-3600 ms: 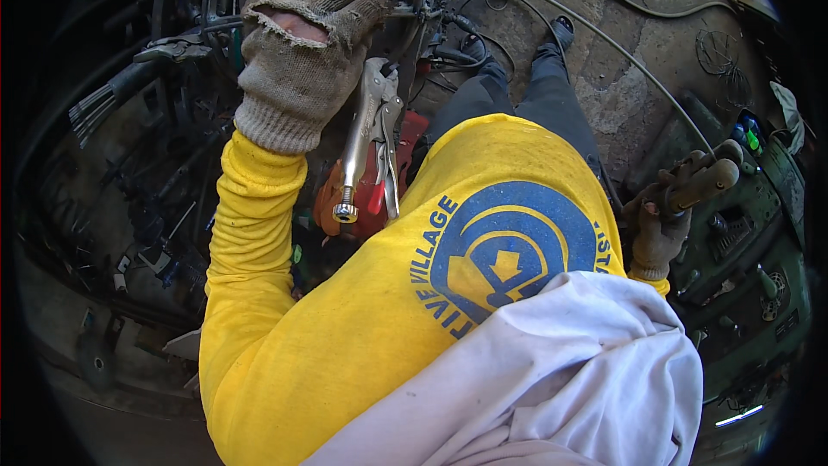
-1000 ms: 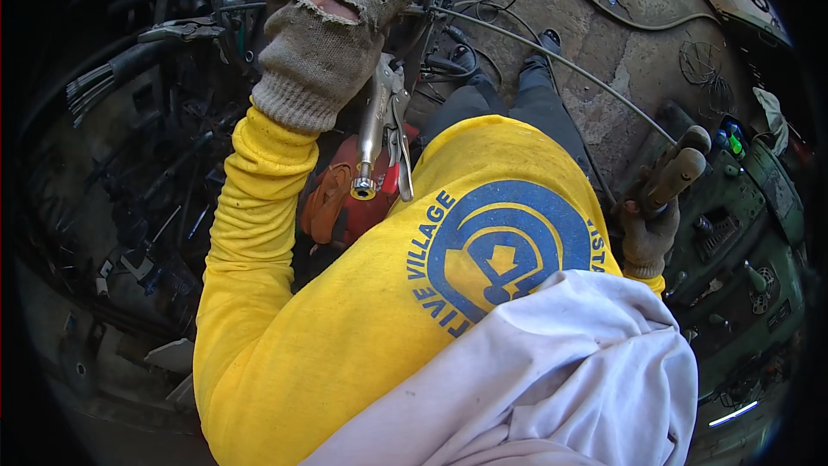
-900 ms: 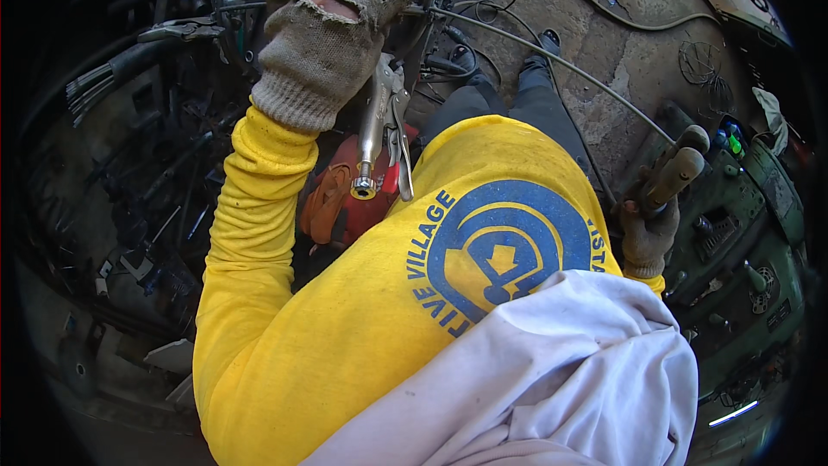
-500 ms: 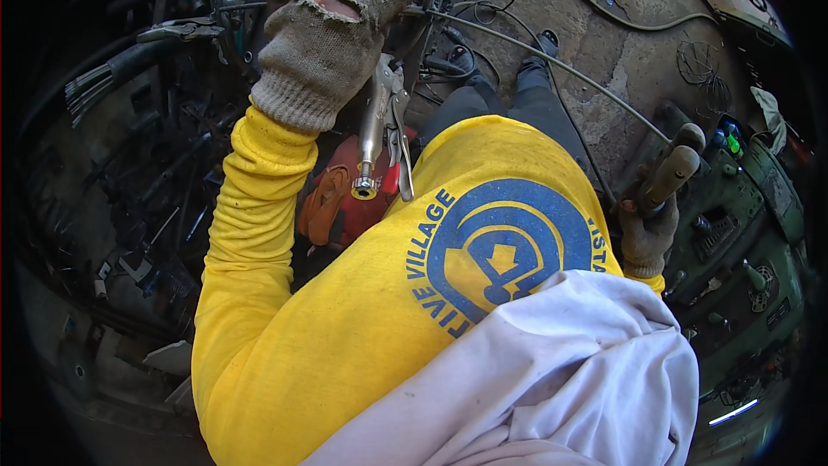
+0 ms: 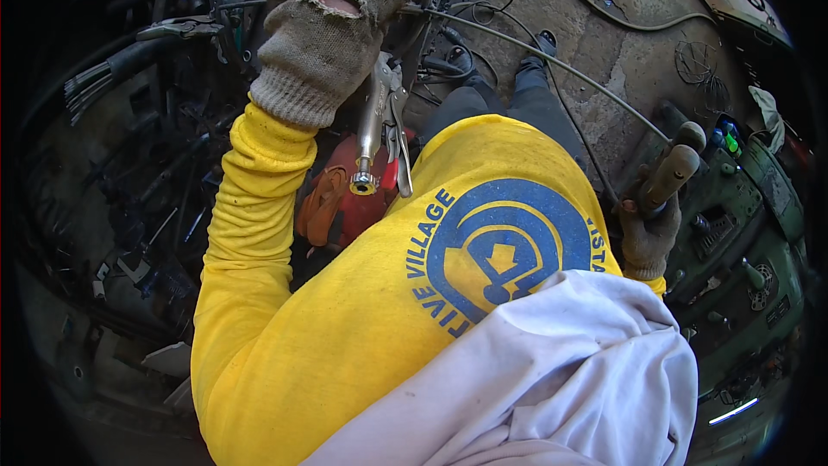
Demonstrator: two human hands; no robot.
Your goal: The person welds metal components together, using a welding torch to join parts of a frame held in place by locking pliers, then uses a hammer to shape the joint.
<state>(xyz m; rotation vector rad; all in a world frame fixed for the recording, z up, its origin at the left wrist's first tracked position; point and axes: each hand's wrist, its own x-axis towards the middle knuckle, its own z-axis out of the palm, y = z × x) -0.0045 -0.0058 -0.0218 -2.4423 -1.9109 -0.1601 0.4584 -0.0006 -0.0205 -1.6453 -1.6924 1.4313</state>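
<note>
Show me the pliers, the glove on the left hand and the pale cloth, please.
Pliers (image 5: 372, 123), head view: on the silver handle.
Glove (image 5: 304, 66), head view: on the knit between tear and cuff.
Pale cloth (image 5: 552, 362), head view: on its folded middle.

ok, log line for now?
left gloved hand: beside silver metal locking pliers, grip hidden | right gloved hand: gripping tan rounded handles | long thin grey rod: between hands

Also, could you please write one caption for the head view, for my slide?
A torn-gloved left hand beside silver locking pliers, and a gloved right hand gripping a brown-handled tool.
</note>
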